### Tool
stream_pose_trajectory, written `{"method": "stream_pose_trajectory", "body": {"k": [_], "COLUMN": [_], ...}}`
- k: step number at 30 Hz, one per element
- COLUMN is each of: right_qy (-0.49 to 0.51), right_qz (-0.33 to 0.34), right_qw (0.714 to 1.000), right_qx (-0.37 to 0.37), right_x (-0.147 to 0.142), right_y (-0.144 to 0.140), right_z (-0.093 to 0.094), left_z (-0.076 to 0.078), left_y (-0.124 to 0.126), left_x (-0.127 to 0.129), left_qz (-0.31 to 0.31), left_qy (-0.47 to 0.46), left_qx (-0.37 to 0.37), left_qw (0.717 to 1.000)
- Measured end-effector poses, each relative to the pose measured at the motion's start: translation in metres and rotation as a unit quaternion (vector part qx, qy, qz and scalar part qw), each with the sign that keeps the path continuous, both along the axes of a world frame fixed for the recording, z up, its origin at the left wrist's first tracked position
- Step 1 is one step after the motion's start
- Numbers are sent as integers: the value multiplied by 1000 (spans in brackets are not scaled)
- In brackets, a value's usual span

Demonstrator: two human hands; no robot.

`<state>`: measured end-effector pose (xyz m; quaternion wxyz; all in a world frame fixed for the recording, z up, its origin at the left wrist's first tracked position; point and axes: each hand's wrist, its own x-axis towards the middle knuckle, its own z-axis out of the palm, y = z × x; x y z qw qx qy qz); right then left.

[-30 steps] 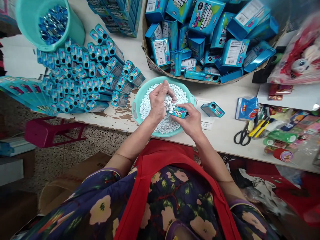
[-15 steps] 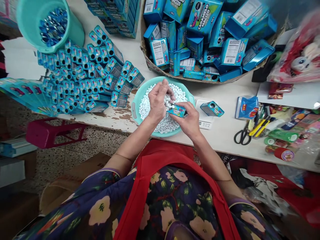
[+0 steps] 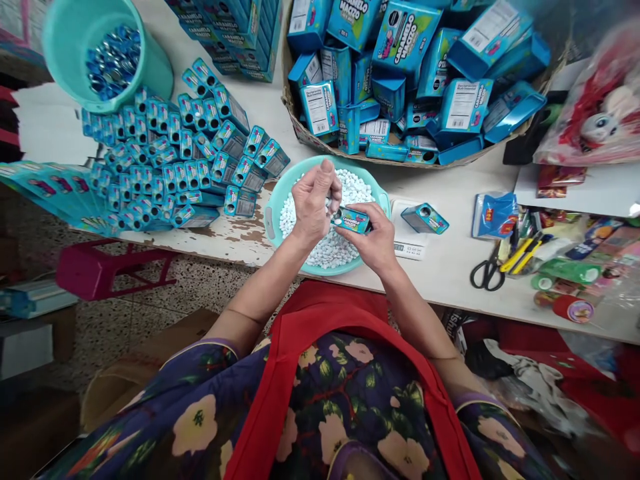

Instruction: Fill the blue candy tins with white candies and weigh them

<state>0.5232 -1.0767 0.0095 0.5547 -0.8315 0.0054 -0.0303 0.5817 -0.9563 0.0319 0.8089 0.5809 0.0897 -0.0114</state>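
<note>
Small candy box held over a basin of white pellets.

The right hand (image 3: 376,239) grips a small rectangular blue box (image 3: 353,219) of glossy printed card, fingers wrapped around its body, one end with a round opening facing left. The left hand (image 3: 314,200) is loosely curled at that opening, fingertips pinched together; whether it holds pellets cannot be told. Both hands hover over a round turquoise plastic basin (image 3: 274,208) filled with small white oval pellets (image 3: 330,250). A second small box (image 3: 425,218) lies to the right on a flat white scale (image 3: 410,248). Compared with half a second earlier, the left fingertips have closed in nearer the box opening, and the box has tilted slightly toward them.
</note>
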Motion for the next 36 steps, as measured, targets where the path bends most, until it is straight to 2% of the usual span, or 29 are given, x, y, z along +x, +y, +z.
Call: {"method": "stream_pose_trajectory", "body": {"k": [3,7,11,13,16,17,19,22,24,26,28,31,33,36], "right_qy": [1,14,41,43,55,58,55,43,43,45,38,12,1,12], "right_qz": [0,-12,-14,-18,-25,-29,-36,-40,-29,-21,-24,-21,-16,-38], "right_qw": [1000,999,995,994,994,994,993,992,995,997,999,1000,999,995], "right_qx": [1,31,94,97,90,91,100,112,88,53,26,9,30,97], "right_x": [4,5,4,3,3,3,2,2,1,0,0,-1,-1,-4], "right_y": [2,-5,-9,-9,-10,-11,-14,-16,-14,-12,-10,-11,-16,-26], "right_z": [-1,-3,-6,-8,-10,-11,-12,-13,-13,-10,-5,0,0,-9], "left_z": [2,1,-21,-38,-59,-63,-68,-66,-60,-52,-42,-30,-29,-38], "left_y": [3,8,14,19,29,32,37,40,39,38,35,28,26,28], "left_x": [-1,5,14,15,10,7,2,-5,-7,-9,-12,-16,-17,-15], "left_qz": [-14,39,56,9,-120,-146,-153,-134,-121,-116,-142,-212,-255,-284], "left_qy": [10,4,14,23,13,8,14,69,94,72,14,-55,-66,-71], "left_qx": [4,9,58,113,215,244,275,236,198,192,220,272,249,185], "left_qw": [1000,999,997,993,969,959,949,960,968,972,965,937,932,938]}}
